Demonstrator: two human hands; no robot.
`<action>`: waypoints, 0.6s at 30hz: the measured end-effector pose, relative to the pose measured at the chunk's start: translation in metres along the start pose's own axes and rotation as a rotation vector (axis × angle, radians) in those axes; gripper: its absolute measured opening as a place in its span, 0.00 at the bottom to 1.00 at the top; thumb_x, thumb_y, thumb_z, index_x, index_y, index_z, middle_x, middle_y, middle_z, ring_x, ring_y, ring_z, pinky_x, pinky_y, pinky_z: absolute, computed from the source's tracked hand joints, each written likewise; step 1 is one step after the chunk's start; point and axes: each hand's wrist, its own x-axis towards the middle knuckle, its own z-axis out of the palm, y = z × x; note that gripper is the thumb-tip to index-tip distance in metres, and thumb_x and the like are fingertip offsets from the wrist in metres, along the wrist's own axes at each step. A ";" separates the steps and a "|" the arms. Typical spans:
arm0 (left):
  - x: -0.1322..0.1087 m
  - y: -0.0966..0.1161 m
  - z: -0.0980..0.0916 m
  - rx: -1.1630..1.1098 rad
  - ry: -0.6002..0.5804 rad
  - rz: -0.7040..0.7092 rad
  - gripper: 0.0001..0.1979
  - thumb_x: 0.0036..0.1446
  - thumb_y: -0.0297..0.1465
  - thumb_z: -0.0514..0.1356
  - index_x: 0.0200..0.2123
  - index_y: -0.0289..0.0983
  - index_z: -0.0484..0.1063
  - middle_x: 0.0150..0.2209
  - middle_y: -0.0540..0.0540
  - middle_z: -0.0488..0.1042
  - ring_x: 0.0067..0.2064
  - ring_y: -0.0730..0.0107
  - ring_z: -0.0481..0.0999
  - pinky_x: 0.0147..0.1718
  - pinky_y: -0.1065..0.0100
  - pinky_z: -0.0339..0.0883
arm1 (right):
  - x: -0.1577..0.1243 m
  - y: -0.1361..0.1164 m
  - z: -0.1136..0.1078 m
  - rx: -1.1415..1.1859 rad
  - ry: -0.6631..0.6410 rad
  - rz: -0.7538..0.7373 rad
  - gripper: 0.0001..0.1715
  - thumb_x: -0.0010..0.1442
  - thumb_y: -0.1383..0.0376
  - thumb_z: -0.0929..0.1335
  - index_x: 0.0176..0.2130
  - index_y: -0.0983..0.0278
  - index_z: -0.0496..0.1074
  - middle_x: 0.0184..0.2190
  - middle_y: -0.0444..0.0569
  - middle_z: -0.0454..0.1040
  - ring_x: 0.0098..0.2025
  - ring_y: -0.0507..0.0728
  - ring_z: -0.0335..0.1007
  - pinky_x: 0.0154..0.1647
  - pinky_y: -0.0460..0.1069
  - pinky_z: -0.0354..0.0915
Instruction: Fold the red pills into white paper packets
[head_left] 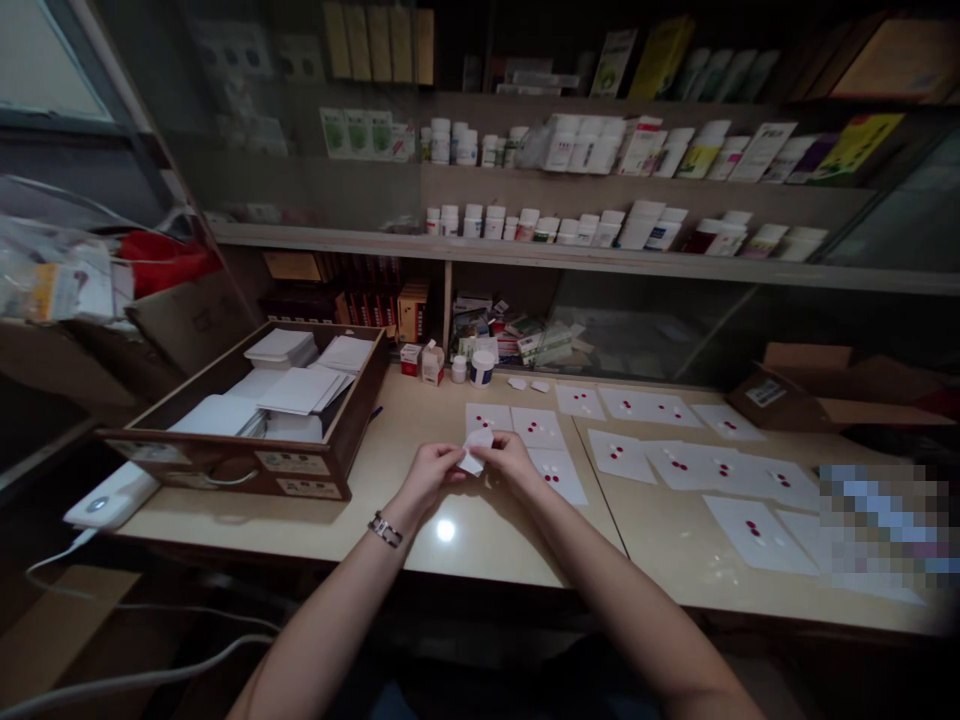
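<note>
A small folded piece of white paper (475, 452) is pinched between both hands above the table's front part. My left hand (435, 474) grips its left side, fingers closed, and my right hand (510, 462) grips its right side. Whether anything lies inside the fold is hidden. Just beyond and to the right of my hands lie flat paper sheets (570, 490) bearing red and white pills (552, 478). Two small folded white packets (517, 384) rest behind these sheets.
A wooden drawer (225, 484) with stacks of white paper stands at the left. Small boxes (433, 362) and a white jar (482, 367) stand at the back. More sheets with pills (724, 470) spread rightward, near an open cardboard box (817, 390). Shelves of medicine bottles rise behind.
</note>
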 end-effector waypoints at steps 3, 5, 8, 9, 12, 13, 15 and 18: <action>0.000 0.000 -0.001 0.058 -0.038 -0.001 0.19 0.40 0.39 0.69 0.27 0.27 0.75 0.22 0.42 0.74 0.20 0.75 0.71 0.21 0.75 0.64 | 0.001 -0.005 -0.004 -0.058 -0.084 0.020 0.10 0.40 0.64 0.72 0.25 0.67 0.72 0.20 0.46 0.72 0.21 0.53 0.67 0.21 0.45 0.62; -0.001 0.001 -0.001 0.078 -0.064 0.005 0.19 0.40 0.39 0.69 0.26 0.27 0.75 0.23 0.41 0.74 0.20 0.76 0.71 0.21 0.75 0.64 | 0.003 -0.009 -0.007 -0.165 -0.114 0.017 0.08 0.41 0.65 0.72 0.25 0.67 0.73 0.20 0.45 0.72 0.21 0.53 0.67 0.21 0.45 0.62; -0.004 0.003 0.001 0.075 -0.061 -0.011 0.16 0.42 0.37 0.68 0.27 0.28 0.75 0.23 0.42 0.74 0.20 0.76 0.70 0.21 0.75 0.63 | 0.006 -0.011 -0.009 -0.322 -0.067 -0.050 0.05 0.42 0.67 0.70 0.25 0.66 0.74 0.21 0.45 0.72 0.22 0.53 0.67 0.22 0.44 0.61; -0.004 0.003 0.001 0.072 -0.052 -0.018 0.15 0.42 0.36 0.67 0.27 0.28 0.74 0.23 0.42 0.74 0.20 0.76 0.71 0.21 0.75 0.63 | 0.007 -0.011 -0.009 -0.350 -0.054 -0.085 0.05 0.42 0.68 0.69 0.25 0.66 0.74 0.23 0.46 0.73 0.24 0.53 0.68 0.24 0.45 0.62; -0.004 0.004 0.002 0.038 -0.023 -0.010 0.12 0.42 0.34 0.66 0.24 0.29 0.73 0.20 0.45 0.72 0.20 0.75 0.70 0.21 0.75 0.64 | 0.008 -0.011 -0.009 -0.396 -0.093 -0.189 0.07 0.44 0.69 0.68 0.27 0.65 0.75 0.26 0.47 0.75 0.29 0.54 0.70 0.28 0.45 0.64; -0.004 0.004 0.003 0.016 -0.017 0.001 0.12 0.41 0.34 0.66 0.23 0.30 0.72 0.20 0.46 0.71 0.20 0.76 0.70 0.21 0.75 0.64 | 0.008 -0.012 -0.009 -0.414 -0.124 -0.223 0.07 0.45 0.69 0.67 0.28 0.65 0.76 0.26 0.47 0.76 0.30 0.55 0.71 0.30 0.45 0.64; -0.004 0.005 0.003 -0.026 -0.007 0.018 0.12 0.41 0.34 0.66 0.23 0.31 0.71 0.19 0.48 0.70 0.20 0.76 0.69 0.21 0.75 0.63 | 0.008 -0.014 -0.011 -0.458 -0.183 -0.293 0.08 0.47 0.70 0.67 0.29 0.65 0.77 0.27 0.48 0.76 0.31 0.55 0.71 0.32 0.46 0.64; -0.003 0.004 0.003 -0.058 0.003 0.028 0.11 0.41 0.34 0.66 0.23 0.31 0.70 0.19 0.49 0.69 0.20 0.77 0.68 0.19 0.77 0.61 | 0.005 -0.020 -0.012 -0.513 -0.233 -0.383 0.08 0.49 0.69 0.68 0.29 0.64 0.78 0.28 0.49 0.76 0.31 0.55 0.72 0.33 0.46 0.64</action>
